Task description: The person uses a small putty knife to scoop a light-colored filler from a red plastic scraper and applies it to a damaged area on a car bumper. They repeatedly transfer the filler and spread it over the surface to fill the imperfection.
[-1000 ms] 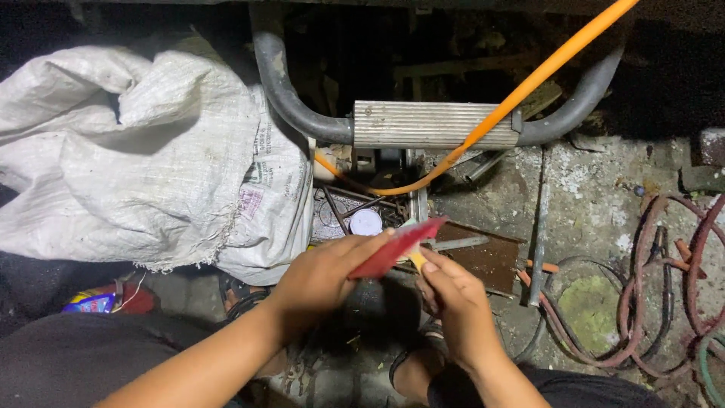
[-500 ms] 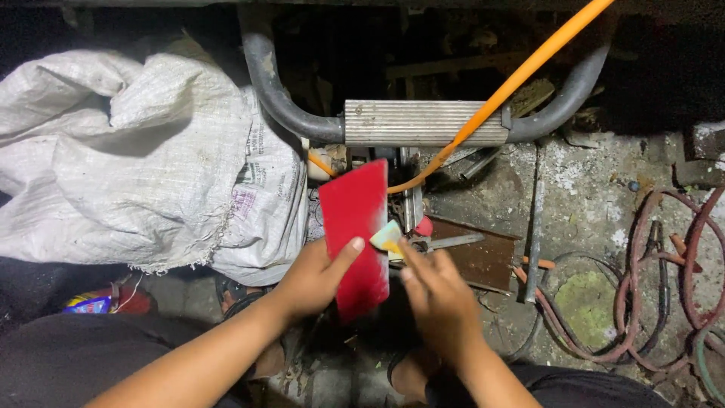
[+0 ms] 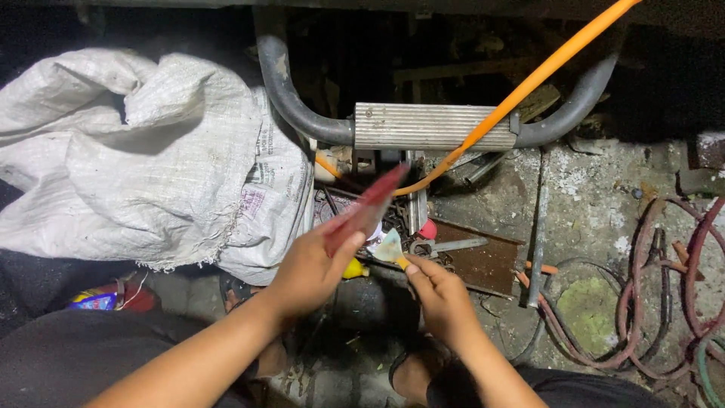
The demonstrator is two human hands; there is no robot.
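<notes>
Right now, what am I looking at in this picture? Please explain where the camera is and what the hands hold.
The camera sits on a person's head and looks down at their own two bare hands. The left hand holds a flat red piece, seen nearly edge-on and blurred. The right hand holds a small scraper with a pale blade. Beyond them lie a ribbed metal plate on a curved grey pipe, an orange hose, a white sack and reddish cables on rough concrete.
</notes>
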